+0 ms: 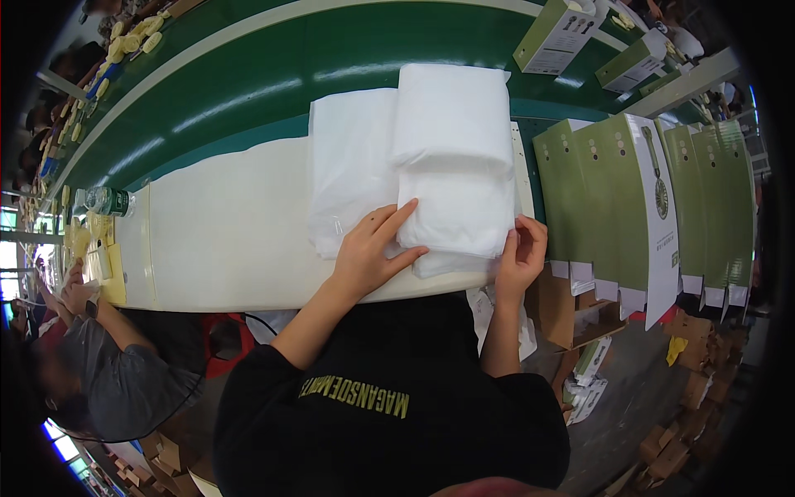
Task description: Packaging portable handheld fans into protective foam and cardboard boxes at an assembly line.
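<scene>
A stack of thin white bags or sheets (454,116), with a folded-looking lower part, lies on the white worktable in front of me. Another flat white pile (352,157) sits against its left side, partly beneath it. My left hand (371,253) rests at the lower left edge of the stack, fingers spread, with the fingertips on the white material. At the lower right corner, my right hand (522,248) has thumb and fingers pinched together on the stack's edge. How many layers are in that pinch cannot be seen.
Green-and-white cartons (613,199) stand in a row to my right. Behind the worktable (232,215) runs a green conveyor (348,45) carrying more cartons (559,37). A plastic bottle (108,200) lies at the left end, near a co-worker's hand (79,290). An open brown box (571,311) sits below right.
</scene>
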`<state>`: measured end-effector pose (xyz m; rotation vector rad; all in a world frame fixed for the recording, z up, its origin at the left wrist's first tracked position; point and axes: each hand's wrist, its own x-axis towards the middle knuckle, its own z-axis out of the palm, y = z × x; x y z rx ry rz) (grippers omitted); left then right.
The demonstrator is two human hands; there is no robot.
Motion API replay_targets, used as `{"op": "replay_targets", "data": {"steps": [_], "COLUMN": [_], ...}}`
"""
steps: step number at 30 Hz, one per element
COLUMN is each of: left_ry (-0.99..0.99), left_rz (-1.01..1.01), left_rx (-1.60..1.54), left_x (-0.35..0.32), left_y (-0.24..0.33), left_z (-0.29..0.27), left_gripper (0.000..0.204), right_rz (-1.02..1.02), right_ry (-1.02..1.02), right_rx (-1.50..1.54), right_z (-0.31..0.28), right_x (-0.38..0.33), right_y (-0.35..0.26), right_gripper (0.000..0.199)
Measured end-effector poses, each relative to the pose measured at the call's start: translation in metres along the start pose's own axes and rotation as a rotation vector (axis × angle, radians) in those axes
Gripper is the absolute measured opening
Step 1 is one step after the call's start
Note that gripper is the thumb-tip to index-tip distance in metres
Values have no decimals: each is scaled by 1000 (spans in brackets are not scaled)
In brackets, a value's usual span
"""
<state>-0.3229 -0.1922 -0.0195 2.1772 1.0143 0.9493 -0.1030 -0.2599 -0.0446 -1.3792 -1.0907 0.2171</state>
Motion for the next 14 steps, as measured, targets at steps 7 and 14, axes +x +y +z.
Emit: {"op": "replay_targets", "data": {"steps": [7,14], "left_ry": [-3,-61], "left_rz": [31,16], "left_rx": [-4,3], "left_x": [0,0], "left_y": [-4,-5], "left_z": [-1,-2], "left_gripper": [63,64], "right_rz": [-2,-80], "right_ry": [68,55], "right_rx": [40,1], "right_z": [-1,-2], "right_x": [-7,-9], "right_y": [5,10], "right_gripper": [21,22]}}
